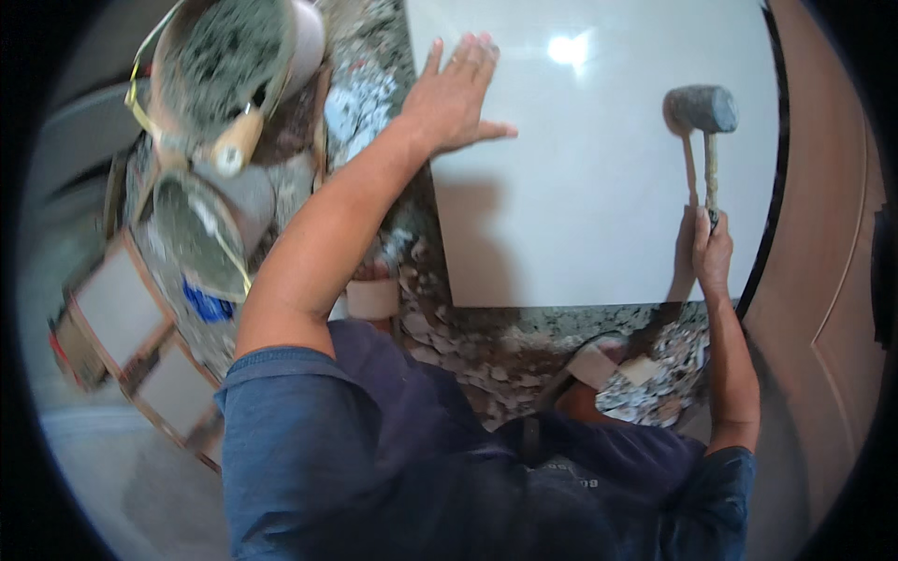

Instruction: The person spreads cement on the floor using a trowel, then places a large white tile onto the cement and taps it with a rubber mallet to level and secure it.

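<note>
A large, glossy white tile (580,215) lies in front of me, with a bright light reflected near its far side. My left hand (454,98) is open, its fingers spread over the tile's left edge and the thumb pointing right. On the right side, my right hand (713,252) is closed around the lower handle of a rubber mallet (706,107). The mallet's dark head is over the right part of the tile, its shadow close beside it. Whether the head touches the surface I cannot tell.
A bucket of grey mortar (224,61), with a wooden-handled tool (237,142) at its rim, stands at far left. Nearer is a second bucket (201,229). Rubble (655,374) covers the ground before my knees. A brown panel (823,215) runs along the right.
</note>
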Available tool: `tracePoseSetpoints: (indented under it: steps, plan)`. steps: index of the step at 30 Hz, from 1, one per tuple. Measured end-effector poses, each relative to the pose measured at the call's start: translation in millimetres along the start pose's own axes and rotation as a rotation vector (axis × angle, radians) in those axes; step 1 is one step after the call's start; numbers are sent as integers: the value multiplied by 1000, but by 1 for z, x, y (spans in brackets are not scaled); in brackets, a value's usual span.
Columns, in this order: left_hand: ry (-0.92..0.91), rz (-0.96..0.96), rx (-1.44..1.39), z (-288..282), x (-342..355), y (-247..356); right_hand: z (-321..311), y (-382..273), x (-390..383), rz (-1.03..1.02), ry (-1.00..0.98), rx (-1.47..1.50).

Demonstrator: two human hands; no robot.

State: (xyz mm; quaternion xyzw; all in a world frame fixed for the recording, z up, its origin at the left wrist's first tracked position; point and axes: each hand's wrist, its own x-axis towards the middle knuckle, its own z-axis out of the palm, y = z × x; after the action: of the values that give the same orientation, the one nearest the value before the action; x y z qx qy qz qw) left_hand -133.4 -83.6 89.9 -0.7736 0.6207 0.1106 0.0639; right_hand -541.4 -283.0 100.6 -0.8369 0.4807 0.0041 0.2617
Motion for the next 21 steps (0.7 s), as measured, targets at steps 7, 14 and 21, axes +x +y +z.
tracePoseSetpoints:
  steps: [7, 14, 21]
  plan:
    - [-247, -322, 47, -30, -54, 58, 3, 14, 8, -64, -73, 6]
    - [-248, -675, -362, -131, -242, 97, 1, 8, 5, -80, -106, -6]
    - [-78, -898, -225, -134, -280, 57, 4, 5, 4, -87, -61, -47]
